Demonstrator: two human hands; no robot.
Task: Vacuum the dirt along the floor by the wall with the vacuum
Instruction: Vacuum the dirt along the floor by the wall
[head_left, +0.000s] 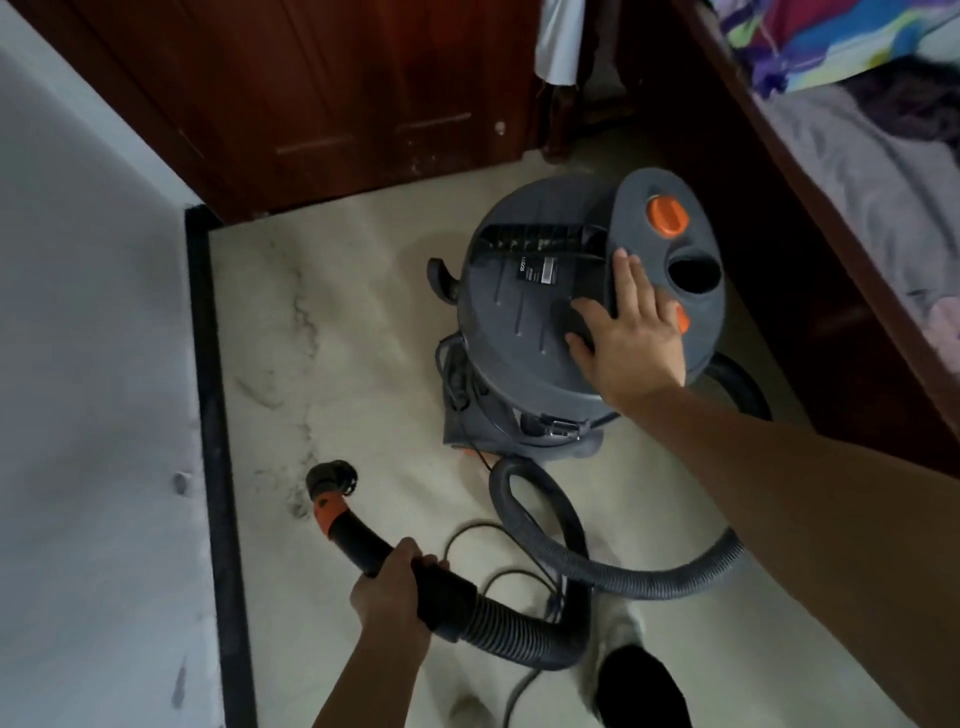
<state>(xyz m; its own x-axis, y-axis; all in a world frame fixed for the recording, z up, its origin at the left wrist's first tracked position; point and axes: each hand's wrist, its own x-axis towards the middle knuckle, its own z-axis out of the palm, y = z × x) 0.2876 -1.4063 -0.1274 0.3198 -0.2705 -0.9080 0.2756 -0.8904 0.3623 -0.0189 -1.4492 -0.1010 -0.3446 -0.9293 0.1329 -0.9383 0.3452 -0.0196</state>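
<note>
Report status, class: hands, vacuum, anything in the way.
Left hand grips hose handle, nozzle beside dirt by baseboard. Right hand flat on vacuum lid. Hose and cord looped on floor.

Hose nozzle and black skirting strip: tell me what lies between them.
In the head view, only pale floor with dark dirt streaks lies between the hose nozzle and the black skirting strip; no other object sits there.
</note>
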